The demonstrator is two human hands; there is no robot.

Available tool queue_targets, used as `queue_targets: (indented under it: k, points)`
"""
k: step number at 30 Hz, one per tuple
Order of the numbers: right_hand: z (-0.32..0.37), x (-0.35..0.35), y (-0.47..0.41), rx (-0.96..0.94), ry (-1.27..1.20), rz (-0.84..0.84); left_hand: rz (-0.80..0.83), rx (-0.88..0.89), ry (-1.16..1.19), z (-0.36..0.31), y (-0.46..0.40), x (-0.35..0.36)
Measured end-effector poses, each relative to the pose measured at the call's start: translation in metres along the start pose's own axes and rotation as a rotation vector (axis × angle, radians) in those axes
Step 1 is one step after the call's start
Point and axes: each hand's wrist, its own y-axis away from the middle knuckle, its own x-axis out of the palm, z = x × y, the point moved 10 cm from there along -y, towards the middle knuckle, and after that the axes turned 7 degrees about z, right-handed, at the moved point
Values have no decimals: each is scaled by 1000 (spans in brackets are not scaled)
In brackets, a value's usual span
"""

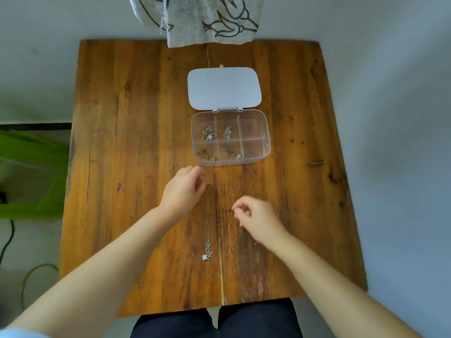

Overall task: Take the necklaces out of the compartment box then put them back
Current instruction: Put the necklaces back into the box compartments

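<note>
Lying stretched out straight on the desk (136,142): one necklace (208,220), its clasp end just beside the fingertips of the left hand (183,189), its pendant end nearer the desk's front edge. Left hand: fingers curled toward the clasp end; whether they pinch the chain cannot be told. Right hand (256,215): to the right of the chain and apart from it, fingers loosely curled, holding nothing. Compartment box (264,135): one, clear plastic, lid (224,87) hinged fully back and lying flat on the desk beyond it; it sits just past the left hand. Compartments: six, in two rows of three. Contents: four bunched necklaces, one each in the far-left (209,133), far-middle (228,131), near-left (207,154) and near-middle (231,151) compartments; the two right compartments hold none. Nothing lies between the hands and the box. Surroundings: patterned cloth (207,20) hanging over the desk's far edge; green item (31,174) on the floor to the left.
</note>
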Motion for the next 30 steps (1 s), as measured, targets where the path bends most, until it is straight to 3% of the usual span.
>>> queue_targets:
  k: [6, 9, 13, 18, 21, 27, 30]
  points:
    - [-25, 71, 31, 156, -41, 1, 170, 32, -224, -4, -11, 30]
    - [-17, 90, 39, 133, 37, -42, 232, 57, -260, -8, -15, 34]
    - [3, 107, 44, 68, 334, -138, 261, 112, -280, -10, -15, 34]
    - [13, 117, 47, 48, 377, -231, 269, 155, -254, -12, -13, 32]
    - [4, 115, 46, 81, 266, -211, 247, 82, -6, -4, -12, 22]
    - [-28, 71, 71, 234, -400, -314, 186, -187, 887, 13, -4, 0]
    - [-38, 49, 80, 255, -580, -324, 179, -196, 1035, 0, -6, -10]
